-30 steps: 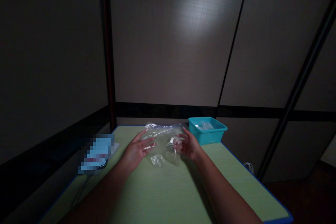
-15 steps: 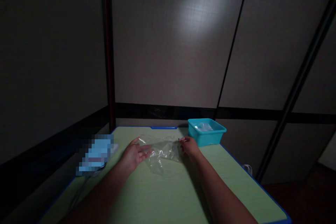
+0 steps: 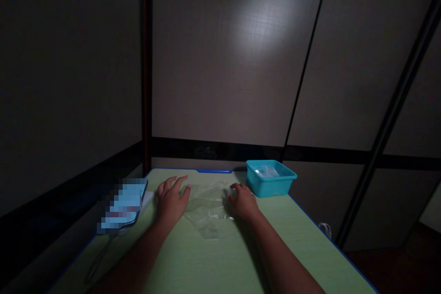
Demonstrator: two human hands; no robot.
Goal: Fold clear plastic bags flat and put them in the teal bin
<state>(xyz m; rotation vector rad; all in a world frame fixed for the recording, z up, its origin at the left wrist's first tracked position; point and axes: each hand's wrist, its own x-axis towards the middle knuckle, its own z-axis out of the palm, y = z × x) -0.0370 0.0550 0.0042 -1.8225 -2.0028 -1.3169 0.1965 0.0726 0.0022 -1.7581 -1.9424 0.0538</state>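
A clear plastic bag (image 3: pixel 210 213) lies crumpled and fairly flat on the green table (image 3: pixel 200 266). At its left edge is my left hand (image 3: pixel 172 200), palm down with fingers apart and nothing in them. My right hand (image 3: pixel 243 200) is over the bag's right edge, its fingers curved and spread, holding nothing that I can see. Just beyond the right hand stands a turquoise plastic basket (image 3: pixel 272 186) with clear plastic (image 3: pixel 267 172) inside.
To the left, a phone (image 3: pixel 126 204) with a blurred screen leans on a white object (image 3: pixel 146 200), a strap (image 3: pixel 99 257) hanging from it. Dark panelled walls (image 3: pixel 220 64) rise behind the table. Something white and looped (image 3: pixel 325 228) is beyond the right edge.
Both hands have let go of the plastic bag, which has sunk flatter onto the table. My left hand has turned palm down and its fingers have spread; the right hand's pinch has opened.
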